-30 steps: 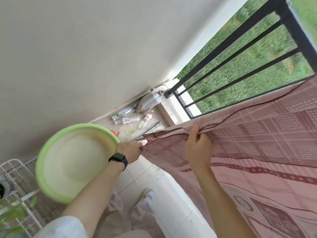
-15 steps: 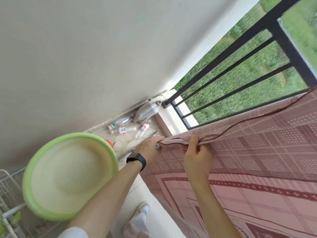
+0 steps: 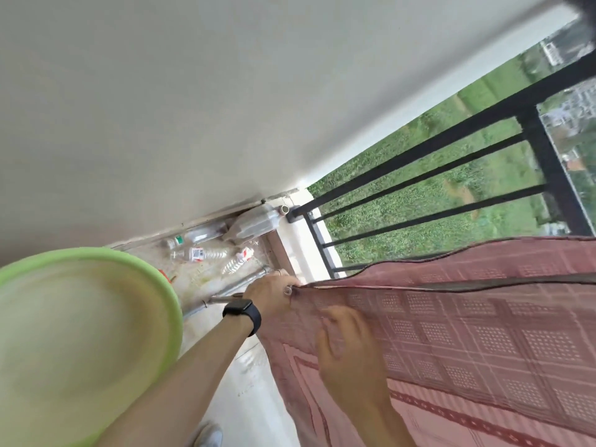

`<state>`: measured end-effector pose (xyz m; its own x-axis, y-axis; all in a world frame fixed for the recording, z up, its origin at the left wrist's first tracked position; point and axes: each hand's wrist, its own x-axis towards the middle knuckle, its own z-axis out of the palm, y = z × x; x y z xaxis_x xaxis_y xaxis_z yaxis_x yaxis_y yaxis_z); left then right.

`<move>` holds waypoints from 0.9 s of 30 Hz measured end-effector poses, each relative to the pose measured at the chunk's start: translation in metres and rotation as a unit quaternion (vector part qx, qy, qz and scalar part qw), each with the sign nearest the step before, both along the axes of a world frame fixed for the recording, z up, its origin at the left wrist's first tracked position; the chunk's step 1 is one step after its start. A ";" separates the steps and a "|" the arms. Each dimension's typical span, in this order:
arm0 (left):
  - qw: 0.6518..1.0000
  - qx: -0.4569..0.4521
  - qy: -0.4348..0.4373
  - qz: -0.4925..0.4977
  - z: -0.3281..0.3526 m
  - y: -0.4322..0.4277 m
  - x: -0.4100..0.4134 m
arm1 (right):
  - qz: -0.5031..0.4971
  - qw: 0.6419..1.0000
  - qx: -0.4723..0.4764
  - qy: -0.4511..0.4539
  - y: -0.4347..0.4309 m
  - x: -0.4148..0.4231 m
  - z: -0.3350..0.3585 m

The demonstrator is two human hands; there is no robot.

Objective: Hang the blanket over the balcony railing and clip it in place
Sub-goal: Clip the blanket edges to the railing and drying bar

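At eight o'clock one green basin [image 3: 96, 253] is looming nearest, probably kept close for carrying washing. At five o'clock the right hand [image 3: 348, 346] is lying blurred against the blanket [image 3: 483, 333]; I cannot tell whether it is gripping. At six o'clock the left hand [image 3: 274, 293], wearing one watch [image 3: 242, 312], is pinching the blanket's top corner, seemingly stretching the hem taut for lifting. The single blanket is hanging at four o'clock, this end seemingly not yet over the railing [image 3: 419, 150] at two o'clock. Roughly five bottles [image 3: 196, 253] are lying at nine o'clock. No clip is showing.

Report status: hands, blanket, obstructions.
Left hand grips blanket corner. Right hand on blanket face, grip blurred. No clip visible. Green basin close on the left.
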<state>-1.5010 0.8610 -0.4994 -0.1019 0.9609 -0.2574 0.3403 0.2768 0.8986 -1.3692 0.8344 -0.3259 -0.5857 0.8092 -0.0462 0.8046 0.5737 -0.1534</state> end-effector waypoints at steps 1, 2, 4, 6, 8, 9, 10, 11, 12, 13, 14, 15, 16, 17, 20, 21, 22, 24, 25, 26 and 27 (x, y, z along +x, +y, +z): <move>1.000 0.003 0.011 0.003 -0.005 0.001 -0.003 | 0.061 0.997 0.038 -0.019 0.001 0.001 -0.007; 1.000 0.008 0.028 0.009 -0.010 0.001 -0.006 | 0.101 0.992 0.062 -0.037 0.002 0.000 -0.011; 0.997 0.024 0.070 0.007 -0.015 0.001 -0.010 | 0.145 0.981 0.103 -0.072 0.006 -0.009 -0.015; 0.994 0.041 0.104 0.003 -0.016 0.001 -0.009 | 0.171 0.962 0.154 -0.147 0.013 -0.027 -0.018; 0.989 0.055 0.135 0.011 -0.015 0.004 -0.006 | 0.147 0.933 0.162 -0.287 0.027 -0.052 -0.022; 0.989 0.058 0.137 0.022 -0.017 0.005 -0.005 | 0.115 0.913 0.138 -0.366 0.035 -0.064 -0.025; 0.988 0.061 0.135 0.037 -0.019 0.004 -0.003 | 0.079 0.892 0.108 -0.432 0.042 -0.077 -0.029; 0.989 0.059 0.126 0.049 -0.024 0.001 0.001 | 0.049 0.875 0.084 -0.475 0.049 -0.087 -0.035; 0.991 0.055 0.108 0.058 -0.026 -0.001 0.004 | 0.030 0.863 0.066 -0.499 0.053 -0.096 -0.039; 0.994 0.046 0.079 0.061 -0.028 -0.004 0.006 | 0.025 0.865 0.057 -0.498 0.056 -0.102 -0.042; 0.996 0.032 0.044 0.064 -0.030 -0.005 0.007 | 0.028 0.876 0.053 -0.479 0.059 -0.104 -0.044; 0.998 0.018 0.010 0.064 -0.033 -0.006 0.006 | 0.036 0.887 0.050 -0.457 0.061 -0.102 -0.044; 0.998 0.011 -0.012 0.055 -0.037 -0.006 0.004 | 0.047 0.895 0.052 -0.440 0.062 -0.097 -0.044; 0.999 0.009 -0.021 0.041 -0.042 -0.005 0.002 | 0.065 0.903 0.064 -0.420 0.062 -0.091 -0.045; 1.000 -0.011 0.012 -0.001 -0.044 -0.003 -0.005 | 0.124 0.914 0.128 -0.365 0.061 -0.069 -0.053; 0.999 -0.013 0.031 -0.006 -0.043 -0.002 -0.004 | 0.142 0.918 0.153 -0.338 0.062 -0.063 -0.058; 0.999 -0.012 0.051 -0.008 -0.042 -0.001 -0.004 | 0.159 0.921 0.172 -0.312 0.062 -0.058 -0.061; 0.997 0.002 0.079 0.006 -0.045 -0.001 -0.001 | 0.186 0.931 0.188 -0.252 0.056 -0.051 -0.067; 0.996 0.009 0.091 0.014 -0.047 -0.003 0.000 | 0.201 0.938 0.183 -0.217 0.050 -0.047 -0.070; 0.994 0.015 0.108 0.017 -0.051 -0.004 0.002 | 0.215 0.946 0.160 -0.180 0.044 -0.043 -0.074; 0.991 0.025 0.129 0.016 -0.054 -0.005 0.005 | 0.216 0.958 0.120 -0.145 0.035 -0.038 -0.077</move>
